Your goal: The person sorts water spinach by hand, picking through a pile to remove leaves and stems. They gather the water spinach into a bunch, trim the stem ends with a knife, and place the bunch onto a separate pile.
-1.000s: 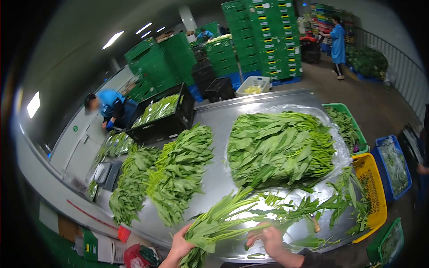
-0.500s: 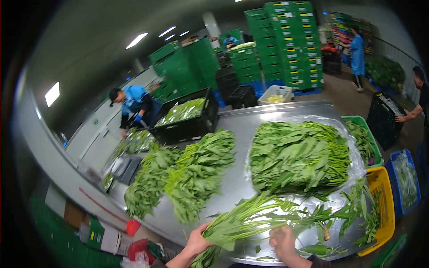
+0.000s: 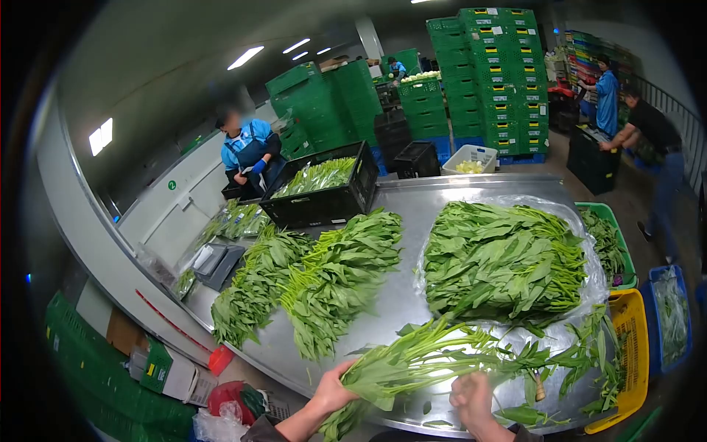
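Note:
A bunch of leafy green stems (image 3: 420, 362) lies across the front of the metal table (image 3: 412, 195), with my left hand (image 3: 333, 390) wrapped round its leafy left part. My right hand (image 3: 473, 396) is closed just below the stems on the right; what it holds, if anything, is hidden. Behind the bunch sits a large pile of greens (image 3: 504, 258) on clear plastic. Two heaps of greens, one nearer (image 3: 342, 272) and one farther left (image 3: 258, 283), rest on the table. Loose leaves (image 3: 523, 415) and a small wooden-looking handle (image 3: 540, 387) lie right of my right hand.
A yellow basket (image 3: 632, 353), a green crate (image 3: 626, 258) and a blue crate (image 3: 666, 317) stand along the right edge. A black crate of greens (image 3: 317, 199) is at the back left, near a person in blue. Another person moves a black crate (image 3: 591, 160) at the right.
The view has shifted slightly, so most things appear farther right. The person at the left has straightened up. The person at the right has moved inward with the black crate. My left hand still grips the bunch.

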`<state>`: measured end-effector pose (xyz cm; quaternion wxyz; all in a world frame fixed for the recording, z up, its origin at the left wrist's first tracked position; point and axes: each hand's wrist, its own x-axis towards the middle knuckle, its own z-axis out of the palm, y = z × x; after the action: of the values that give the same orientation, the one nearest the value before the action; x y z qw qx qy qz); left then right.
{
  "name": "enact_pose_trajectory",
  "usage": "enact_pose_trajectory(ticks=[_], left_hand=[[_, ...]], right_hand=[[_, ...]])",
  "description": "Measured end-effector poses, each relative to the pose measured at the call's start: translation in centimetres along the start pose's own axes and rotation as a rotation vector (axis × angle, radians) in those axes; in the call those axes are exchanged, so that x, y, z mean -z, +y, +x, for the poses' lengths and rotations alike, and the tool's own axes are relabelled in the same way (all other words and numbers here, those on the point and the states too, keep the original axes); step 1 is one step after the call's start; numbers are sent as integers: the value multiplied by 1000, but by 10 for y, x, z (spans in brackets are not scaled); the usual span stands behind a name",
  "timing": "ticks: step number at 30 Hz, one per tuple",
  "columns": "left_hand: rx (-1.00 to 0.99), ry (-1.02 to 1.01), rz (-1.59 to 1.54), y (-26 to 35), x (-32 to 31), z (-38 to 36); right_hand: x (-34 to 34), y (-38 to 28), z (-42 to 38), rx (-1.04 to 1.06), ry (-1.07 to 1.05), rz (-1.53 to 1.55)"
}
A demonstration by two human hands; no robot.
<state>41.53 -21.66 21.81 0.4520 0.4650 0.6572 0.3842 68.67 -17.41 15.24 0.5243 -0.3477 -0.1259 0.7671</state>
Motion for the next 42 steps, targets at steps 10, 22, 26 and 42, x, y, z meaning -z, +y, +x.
enact_pose_trajectory(ticks=[10, 22, 26, 42], left_hand=[[39, -13, 81, 12, -9, -2], [-6, -10, 146, -4, 1, 11], [13, 19, 57, 2, 8, 16], [-184, 82, 239, 31, 9, 25]], right_hand=[[10, -8, -2, -29, 34, 7], [11, -28, -1, 362, -100, -145], [33, -70, 11, 490, 137, 236], [51, -88, 45, 652, 52, -1021]])
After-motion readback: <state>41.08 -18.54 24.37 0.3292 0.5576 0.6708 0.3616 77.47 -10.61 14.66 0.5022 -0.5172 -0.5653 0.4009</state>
